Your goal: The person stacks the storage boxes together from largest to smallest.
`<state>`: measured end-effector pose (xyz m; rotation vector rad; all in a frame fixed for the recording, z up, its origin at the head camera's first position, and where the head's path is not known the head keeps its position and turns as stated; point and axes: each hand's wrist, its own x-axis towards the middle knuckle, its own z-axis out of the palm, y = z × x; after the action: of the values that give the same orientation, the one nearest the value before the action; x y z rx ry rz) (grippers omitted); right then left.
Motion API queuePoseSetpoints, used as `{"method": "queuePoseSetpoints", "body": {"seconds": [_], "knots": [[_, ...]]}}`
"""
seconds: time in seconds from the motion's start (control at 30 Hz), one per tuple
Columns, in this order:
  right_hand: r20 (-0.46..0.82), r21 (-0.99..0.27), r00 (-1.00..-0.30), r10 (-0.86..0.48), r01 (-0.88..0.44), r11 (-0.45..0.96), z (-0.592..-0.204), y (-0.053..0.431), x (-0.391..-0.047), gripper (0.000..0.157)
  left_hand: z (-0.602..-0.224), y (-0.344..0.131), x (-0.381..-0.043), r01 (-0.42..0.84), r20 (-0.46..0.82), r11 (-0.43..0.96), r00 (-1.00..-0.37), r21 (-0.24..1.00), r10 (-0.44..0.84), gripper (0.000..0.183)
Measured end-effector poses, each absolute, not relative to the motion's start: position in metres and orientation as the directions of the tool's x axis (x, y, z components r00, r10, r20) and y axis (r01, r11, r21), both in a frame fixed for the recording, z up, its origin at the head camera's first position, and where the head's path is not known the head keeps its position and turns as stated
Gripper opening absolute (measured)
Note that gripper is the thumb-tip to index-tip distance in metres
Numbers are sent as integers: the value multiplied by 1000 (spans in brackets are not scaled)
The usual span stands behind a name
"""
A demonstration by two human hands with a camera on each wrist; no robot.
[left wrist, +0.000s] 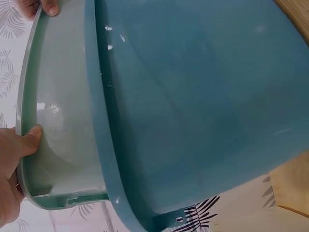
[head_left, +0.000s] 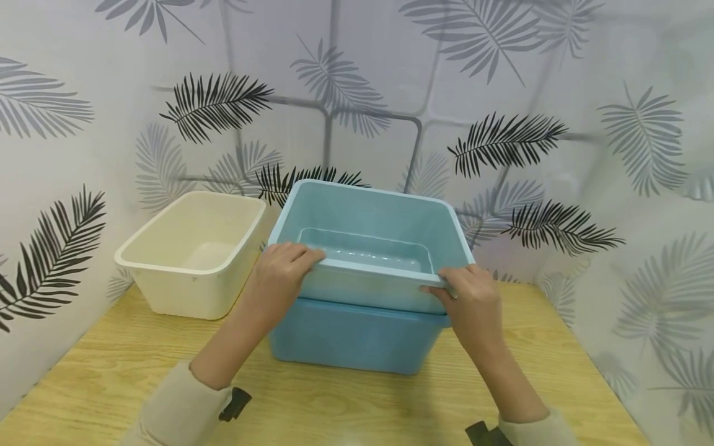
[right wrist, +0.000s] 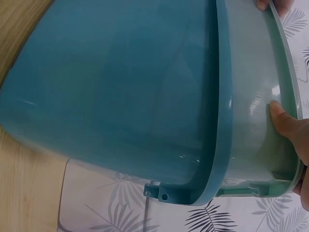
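Note:
A light aqua storage bin [head_left: 362,286] sits partly inside a darker blue storage bin [head_left: 357,337] on the table. My left hand [head_left: 284,272] grips the light bin's front rim near its left corner. At the right end of that same rim, my right hand [head_left: 471,297] holds on with fingers curled over the edge. Both wrist views show a thumb [left wrist: 32,140] pressed on the outer wall of the upper bin. The lower bin's wall [right wrist: 120,82] fills much of the right wrist view, its rim below the hands.
To the left stands a cream bin [head_left: 189,288], open at the top, close to the stacked pair. All rest on a wood-grain table [head_left: 312,402]. Leaf-patterned sheeting [head_left: 379,74] hangs behind and along both sides.

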<state>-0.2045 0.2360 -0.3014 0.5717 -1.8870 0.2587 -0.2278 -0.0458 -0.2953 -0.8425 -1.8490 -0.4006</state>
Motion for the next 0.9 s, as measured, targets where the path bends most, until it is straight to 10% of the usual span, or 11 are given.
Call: {"method": "queuePoseSetpoints", "body": {"seconds": [0.9], "knots": [[901,74,-339,-270,-492,867,-325,234,-207,32,-324,-48,-232,714,895,696,-257,-77,363,17]]}}
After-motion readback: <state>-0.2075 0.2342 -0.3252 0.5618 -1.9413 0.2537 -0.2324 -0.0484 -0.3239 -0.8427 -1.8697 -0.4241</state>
